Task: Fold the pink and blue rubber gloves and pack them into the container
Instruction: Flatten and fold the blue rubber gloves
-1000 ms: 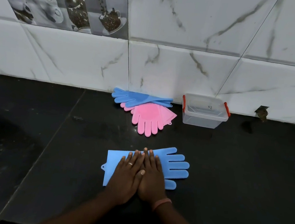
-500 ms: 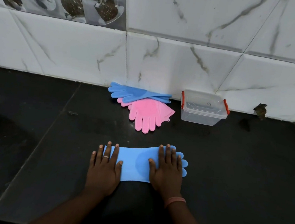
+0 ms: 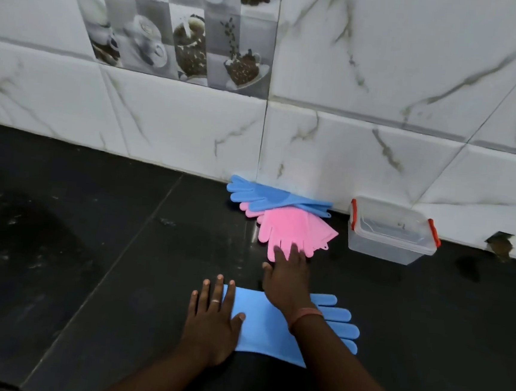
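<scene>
Left hand (image 3: 213,322) flat, open, pinning near blue glove (image 3: 273,327). Right hand (image 3: 288,274) open, fingertips on pink gloves (image 3: 294,229) at 12 o'clock; next needs grasping one. Lidded container (image 3: 391,238) at 2 o'clock.

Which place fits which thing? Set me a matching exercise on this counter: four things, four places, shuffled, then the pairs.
Things:
1. left hand
2. right hand
3. container
4. far blue glove

Places:
A. against the wall, lying over the pink gloves
B. flat on the cuff end of the near blue glove
C. reaching to the fingertips of the pink gloves
D. by the wall, right of the glove pile

Pairs: 1-B, 2-C, 3-D, 4-A
</scene>
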A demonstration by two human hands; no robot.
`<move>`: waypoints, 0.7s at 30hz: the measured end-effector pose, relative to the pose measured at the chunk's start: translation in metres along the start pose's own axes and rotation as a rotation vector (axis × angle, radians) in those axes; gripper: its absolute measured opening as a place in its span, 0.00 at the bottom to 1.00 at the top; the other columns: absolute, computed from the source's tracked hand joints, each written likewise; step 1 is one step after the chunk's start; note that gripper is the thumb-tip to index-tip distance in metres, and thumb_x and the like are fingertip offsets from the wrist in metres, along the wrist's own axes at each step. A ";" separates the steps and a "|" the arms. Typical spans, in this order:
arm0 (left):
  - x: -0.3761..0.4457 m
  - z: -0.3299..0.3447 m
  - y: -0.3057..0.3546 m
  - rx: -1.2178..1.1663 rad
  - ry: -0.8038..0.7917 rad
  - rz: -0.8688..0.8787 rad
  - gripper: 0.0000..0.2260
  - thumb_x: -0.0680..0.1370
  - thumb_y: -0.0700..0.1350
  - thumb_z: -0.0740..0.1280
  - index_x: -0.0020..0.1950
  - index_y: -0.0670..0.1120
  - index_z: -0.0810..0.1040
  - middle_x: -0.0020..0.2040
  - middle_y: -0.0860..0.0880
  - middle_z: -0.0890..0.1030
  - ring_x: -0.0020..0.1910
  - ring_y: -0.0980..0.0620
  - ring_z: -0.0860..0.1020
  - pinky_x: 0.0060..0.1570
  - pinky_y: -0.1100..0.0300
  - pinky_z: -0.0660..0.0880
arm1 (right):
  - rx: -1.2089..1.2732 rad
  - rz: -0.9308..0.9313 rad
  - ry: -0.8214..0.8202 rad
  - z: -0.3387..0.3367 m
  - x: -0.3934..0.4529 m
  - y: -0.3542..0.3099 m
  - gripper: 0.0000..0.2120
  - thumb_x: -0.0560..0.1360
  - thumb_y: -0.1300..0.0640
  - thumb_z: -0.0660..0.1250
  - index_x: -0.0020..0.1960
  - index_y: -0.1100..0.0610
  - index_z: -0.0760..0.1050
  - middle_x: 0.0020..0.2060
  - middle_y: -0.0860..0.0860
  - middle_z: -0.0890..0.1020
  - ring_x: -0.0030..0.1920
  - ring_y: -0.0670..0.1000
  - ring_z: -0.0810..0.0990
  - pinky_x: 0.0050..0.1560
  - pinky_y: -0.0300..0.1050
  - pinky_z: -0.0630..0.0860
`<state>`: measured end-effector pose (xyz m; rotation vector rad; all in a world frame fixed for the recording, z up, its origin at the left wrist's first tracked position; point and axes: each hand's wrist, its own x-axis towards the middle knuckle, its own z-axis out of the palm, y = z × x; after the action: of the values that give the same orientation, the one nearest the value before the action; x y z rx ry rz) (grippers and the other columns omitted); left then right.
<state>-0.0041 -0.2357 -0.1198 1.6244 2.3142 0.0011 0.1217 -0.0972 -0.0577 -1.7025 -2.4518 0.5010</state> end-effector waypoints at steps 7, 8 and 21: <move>0.016 -0.056 0.018 -0.122 -0.200 -0.048 0.31 0.83 0.59 0.54 0.83 0.46 0.55 0.85 0.42 0.52 0.82 0.34 0.51 0.79 0.42 0.57 | -0.116 -0.172 -0.171 -0.006 0.071 -0.040 0.22 0.82 0.52 0.59 0.75 0.56 0.67 0.80 0.57 0.54 0.75 0.61 0.63 0.74 0.56 0.64; 0.019 -0.064 0.018 -0.123 -0.210 -0.046 0.30 0.83 0.59 0.56 0.82 0.45 0.60 0.83 0.41 0.58 0.81 0.34 0.56 0.77 0.43 0.62 | -0.137 -0.184 -0.172 -0.007 0.079 -0.044 0.23 0.81 0.52 0.59 0.75 0.56 0.66 0.80 0.56 0.54 0.74 0.61 0.63 0.73 0.56 0.65; 0.028 -0.096 0.005 -0.151 -0.267 -0.027 0.24 0.83 0.56 0.59 0.76 0.47 0.70 0.76 0.42 0.67 0.72 0.39 0.72 0.72 0.51 0.69 | -0.298 -0.178 -0.313 -0.034 0.142 -0.070 0.25 0.83 0.62 0.55 0.79 0.61 0.56 0.80 0.61 0.51 0.78 0.63 0.56 0.77 0.53 0.58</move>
<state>-0.0324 -0.1906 -0.0344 1.4250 2.0808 -0.0427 0.0171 0.0191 -0.0157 -1.5808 -3.0003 0.4259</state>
